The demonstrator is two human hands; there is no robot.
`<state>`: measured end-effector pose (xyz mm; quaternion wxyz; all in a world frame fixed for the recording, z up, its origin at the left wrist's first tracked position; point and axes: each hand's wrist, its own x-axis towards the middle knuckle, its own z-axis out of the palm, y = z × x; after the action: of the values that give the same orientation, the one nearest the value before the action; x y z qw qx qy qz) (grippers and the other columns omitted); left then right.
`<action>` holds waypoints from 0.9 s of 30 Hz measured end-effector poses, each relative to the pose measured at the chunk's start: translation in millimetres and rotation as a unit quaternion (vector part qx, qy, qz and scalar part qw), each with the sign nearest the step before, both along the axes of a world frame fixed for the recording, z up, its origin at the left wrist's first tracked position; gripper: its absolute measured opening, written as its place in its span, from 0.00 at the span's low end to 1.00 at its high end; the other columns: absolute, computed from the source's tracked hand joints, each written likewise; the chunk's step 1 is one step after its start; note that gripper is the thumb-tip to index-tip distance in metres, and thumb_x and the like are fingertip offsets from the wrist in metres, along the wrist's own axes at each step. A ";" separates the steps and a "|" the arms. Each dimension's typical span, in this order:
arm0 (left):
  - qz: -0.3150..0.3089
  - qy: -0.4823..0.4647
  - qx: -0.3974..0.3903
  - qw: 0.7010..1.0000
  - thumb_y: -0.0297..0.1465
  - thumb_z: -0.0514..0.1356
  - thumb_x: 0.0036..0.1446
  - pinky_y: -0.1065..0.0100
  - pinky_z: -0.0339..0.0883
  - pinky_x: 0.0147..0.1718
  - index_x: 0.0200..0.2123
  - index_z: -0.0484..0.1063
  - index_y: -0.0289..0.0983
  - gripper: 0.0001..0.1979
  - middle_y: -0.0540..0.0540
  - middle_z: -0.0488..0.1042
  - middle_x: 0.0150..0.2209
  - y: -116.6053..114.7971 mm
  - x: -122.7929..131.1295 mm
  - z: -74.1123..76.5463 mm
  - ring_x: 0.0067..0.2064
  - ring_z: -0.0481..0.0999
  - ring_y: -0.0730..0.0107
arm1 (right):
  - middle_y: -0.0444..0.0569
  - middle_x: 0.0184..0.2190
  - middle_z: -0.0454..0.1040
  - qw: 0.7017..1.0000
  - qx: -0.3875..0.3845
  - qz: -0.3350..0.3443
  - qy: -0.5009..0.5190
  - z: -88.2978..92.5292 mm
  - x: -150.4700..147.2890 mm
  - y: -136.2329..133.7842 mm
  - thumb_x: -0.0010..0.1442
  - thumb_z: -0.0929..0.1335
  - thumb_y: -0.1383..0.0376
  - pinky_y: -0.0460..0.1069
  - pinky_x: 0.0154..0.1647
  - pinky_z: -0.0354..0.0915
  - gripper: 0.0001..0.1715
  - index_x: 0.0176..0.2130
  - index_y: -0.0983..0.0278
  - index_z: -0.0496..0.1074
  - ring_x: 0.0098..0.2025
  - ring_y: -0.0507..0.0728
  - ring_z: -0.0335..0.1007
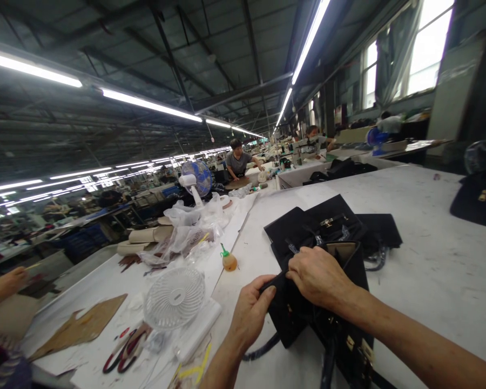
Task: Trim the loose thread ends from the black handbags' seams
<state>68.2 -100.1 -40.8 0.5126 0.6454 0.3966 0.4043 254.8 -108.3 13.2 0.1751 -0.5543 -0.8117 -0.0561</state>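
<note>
A black handbag (281,316) with gold-coloured fittings lies tilted on the white table in front of me. My left hand (249,308) pinches a black edge of it between thumb and fingers. Just to the right, my right hand (318,273) is closed on the same black edge, its fingertips partly hidden. Beyond my right hand, more black bag parts (328,219) with a gold clasp and plastic-wrapped handles rest in a pile. A dark strap (263,348) curves out below my left wrist.
On the white table (429,270) stand a small orange bottle with a green tip (229,260) and a white fan (174,297). Red-handled scissors (125,348), brown sheet material (83,327) and clear plastic bags (194,227) lie leftward. A co-worker's hand (8,283) shows at far left; another person (238,159) works behind.
</note>
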 end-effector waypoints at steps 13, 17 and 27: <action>0.116 0.176 0.093 0.973 0.38 0.58 0.53 0.69 0.64 0.36 0.31 0.78 0.38 0.12 0.50 0.78 0.29 13.6 25.8 26.0 0.34 0.74 0.66 | 0.45 0.31 0.74 0.999 -0.026 -0.012 0.016 7.5 53.6 -2.9 0.59 0.64 0.61 0.50 0.37 0.53 0.12 0.27 0.60 0.73 0.39 0.56 0.64; 0.122 0.177 0.102 0.971 0.39 0.58 0.53 0.69 0.64 0.37 0.31 0.78 0.40 0.12 0.51 0.78 0.30 10.5 27.7 26.8 0.35 0.75 0.66 | 0.45 0.30 0.72 0.996 -0.050 -0.042 0.060 5.6 71.7 1.8 0.57 0.65 0.62 0.47 0.36 0.54 0.09 0.28 0.59 0.73 0.38 0.55 0.64; 0.115 0.184 0.112 0.970 0.40 0.57 0.54 0.70 0.64 0.36 0.31 0.78 0.39 0.13 0.51 0.78 0.31 6.8 28.5 27.0 0.35 0.74 0.66 | 0.45 0.28 0.66 0.987 -0.027 -0.128 0.097 4.5 68.8 7.9 0.53 0.68 0.63 0.46 0.29 0.50 0.04 0.27 0.60 0.71 0.30 0.52 0.61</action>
<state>96.7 -93.3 -13.8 0.3048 0.7121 0.5079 0.3768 323.6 -100.4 17.8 0.2294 -0.6612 -0.7143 -0.0023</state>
